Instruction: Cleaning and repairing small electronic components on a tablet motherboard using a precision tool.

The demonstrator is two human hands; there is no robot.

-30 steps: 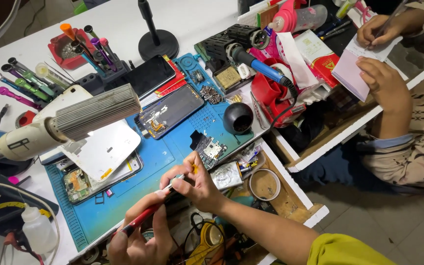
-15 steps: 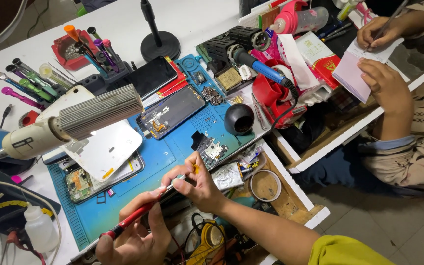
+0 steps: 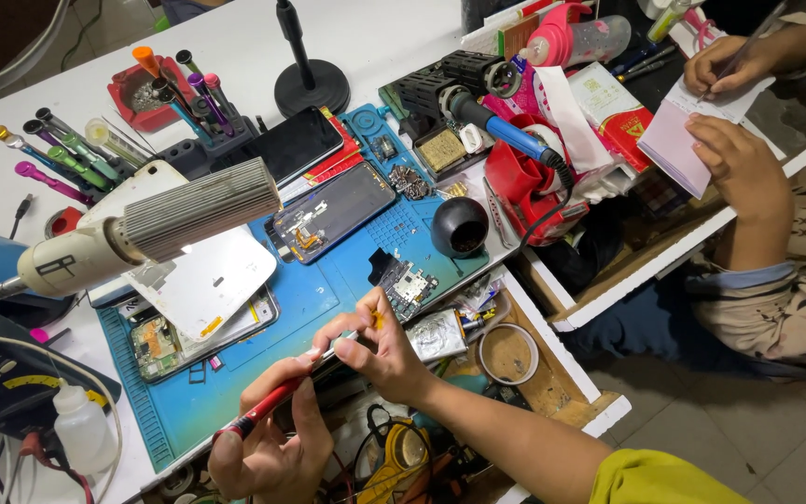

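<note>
At the blue repair mat (image 3: 235, 392), our left hand (image 3: 268, 448) grips a red-handled tool (image 3: 272, 403) while our right hand (image 3: 375, 345) pinches a tiny part at its tip; steadiness matters next, we judge, beside the circuit board (image 3: 409, 285).

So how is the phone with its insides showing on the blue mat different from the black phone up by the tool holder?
The opened phone lies on the blue mat with its back off, so parts and wires show. The black phone looks closed, a plain dark glossy slab. It rests on red things beside the tool holder, farther from the left hand and right hand. Both lie flat, untouched, and are similar in size.
</note>
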